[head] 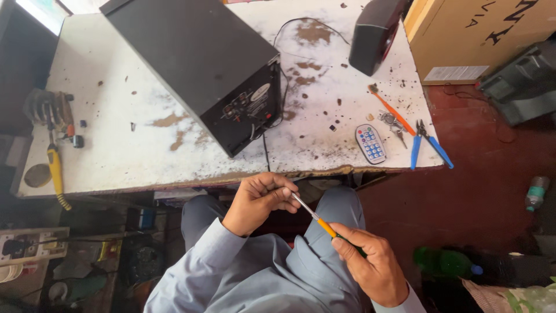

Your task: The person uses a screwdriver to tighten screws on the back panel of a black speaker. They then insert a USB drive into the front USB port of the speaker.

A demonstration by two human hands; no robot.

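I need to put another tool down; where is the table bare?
Widest bare patch: left of the black speaker box, right of the soldering iron. A smaller gap lies between the box and the small remote. Crowded: the right edge, by the blue-handled pliers.

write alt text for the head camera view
A seated person holds a screwdriver over their lap, right hand on its handle, left hand pinching the tip. Ahead, a worn white table carries a black speaker box, a small remote and blue-handled pliers.

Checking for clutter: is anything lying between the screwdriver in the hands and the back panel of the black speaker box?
Nothing visible. The screwdriver is over the lap, and the table edge up to the speaker box panel is bare, except the box's own cable.
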